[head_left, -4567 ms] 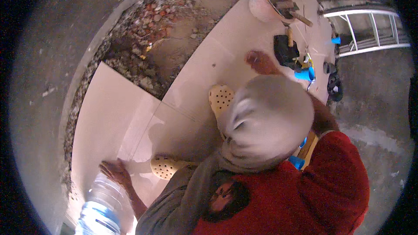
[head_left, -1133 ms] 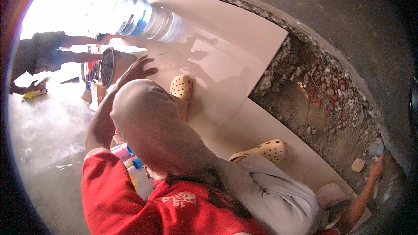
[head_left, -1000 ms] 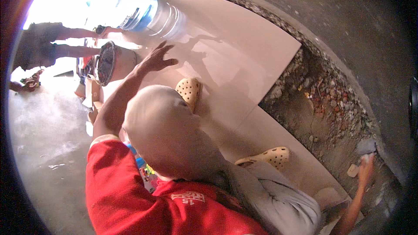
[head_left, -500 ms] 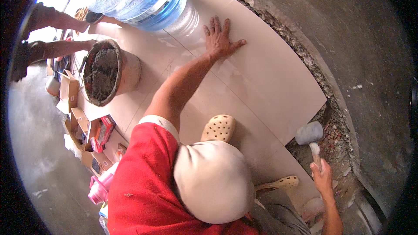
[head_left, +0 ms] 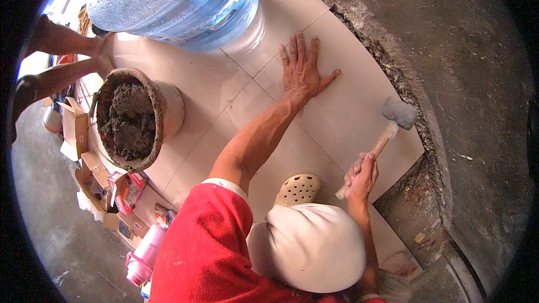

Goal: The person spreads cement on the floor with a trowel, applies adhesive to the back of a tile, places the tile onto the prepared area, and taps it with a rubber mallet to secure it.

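Observation:
Neither of my own hands shows in the head view. Below me crouches a co-worker in a red shirt (head_left: pixel 196 247) and a white cap (head_left: pixel 314 247), whose arms reach forward over the tiles. Their left hand (head_left: pixel 303 73) lies flat with fingers spread on a large beige floor tile (head_left: pixel 342 78). In their right hand (head_left: pixel 362 177) is the wooden handle of a mallet (head_left: pixel 398 113). The mallet's grey head hangs over the tile near its right edge; whether it touches is unclear. A tan clog (head_left: pixel 298 189) shows beside the cap.
A bucket of dark mortar (head_left: pixel 174 106) stands at left, near another person's bare legs (head_left: pixel 62 76). Behind it is a large blue water bottle (head_left: pixel 191 11). Open cardboard boxes (head_left: pixel 73 129) and a pink flask (head_left: pixel 147 252) lie lower left. Broken rubble (head_left: pixel 418 202) borders the tiles at right.
The co-worker's mallet has swung up and inward, from over the rubble to above the tile. Their cap has shifted right. Their left hand stays flat on the tile while my view has shifted.

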The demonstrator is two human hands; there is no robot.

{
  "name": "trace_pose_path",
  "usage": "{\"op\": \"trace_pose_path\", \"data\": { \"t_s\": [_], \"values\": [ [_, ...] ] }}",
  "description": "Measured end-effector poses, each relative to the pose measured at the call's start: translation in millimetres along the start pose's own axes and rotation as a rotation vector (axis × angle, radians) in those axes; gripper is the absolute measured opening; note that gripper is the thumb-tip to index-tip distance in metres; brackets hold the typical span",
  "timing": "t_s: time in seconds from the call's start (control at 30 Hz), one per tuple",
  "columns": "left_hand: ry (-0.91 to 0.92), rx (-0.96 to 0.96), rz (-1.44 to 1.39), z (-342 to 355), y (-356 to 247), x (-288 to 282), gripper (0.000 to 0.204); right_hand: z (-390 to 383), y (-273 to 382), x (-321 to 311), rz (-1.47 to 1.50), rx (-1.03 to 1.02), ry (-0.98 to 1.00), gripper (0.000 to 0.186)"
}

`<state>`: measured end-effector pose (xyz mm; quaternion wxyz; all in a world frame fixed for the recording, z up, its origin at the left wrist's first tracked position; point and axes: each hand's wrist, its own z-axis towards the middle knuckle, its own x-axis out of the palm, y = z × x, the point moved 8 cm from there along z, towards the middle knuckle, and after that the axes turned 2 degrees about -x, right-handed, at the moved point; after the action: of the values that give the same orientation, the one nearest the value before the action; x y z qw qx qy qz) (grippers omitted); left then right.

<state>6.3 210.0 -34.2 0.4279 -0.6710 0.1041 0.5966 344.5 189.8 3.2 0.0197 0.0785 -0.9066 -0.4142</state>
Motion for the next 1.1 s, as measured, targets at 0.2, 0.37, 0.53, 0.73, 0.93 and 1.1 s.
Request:
{"op": "trace_pose_path", "data": {
  "t_s": [0.2, 0.37, 0.53, 0.73, 0.93, 1.1],
  "values": [
    [-0.016, 0.011, 0.016, 1.1, 1.7, 4.0, 0.107, 8.3, -17.5, 34.6, 0.233, -0.134, -0.348, 0.041],
    [-0.014, 0.010, 0.013, 2.5, 1.1, 2.4, 0.106, 4.2, -33.2, 79.2, 0.169, 0.105, -0.072, 0.043],
    [-0.021, 0.003, 0.010, 3.4, 2.5, 4.3, 0.105, -1.1, -12.3, 51.3, 0.095, -0.157, -0.234, 0.041],
    [-0.059, 0.022, -0.011, 3.2, 0.5, 1.7, 0.104, 25.5, -55.3, 24.0, -0.064, -0.178, -0.161, 0.040],
    [-0.086, 0.034, -0.036, 0.8, 3.0, 1.4, 0.105, 18.9, -33.1, 10.9, -0.798, -0.697, -0.133, 0.048],
    [-0.103, 0.041, -0.015, 2.3, 5.3, 7.2, 0.106, 17.5, -34.2, 0.1, -0.906, -0.530, -0.084, 0.048]
  ]
}}
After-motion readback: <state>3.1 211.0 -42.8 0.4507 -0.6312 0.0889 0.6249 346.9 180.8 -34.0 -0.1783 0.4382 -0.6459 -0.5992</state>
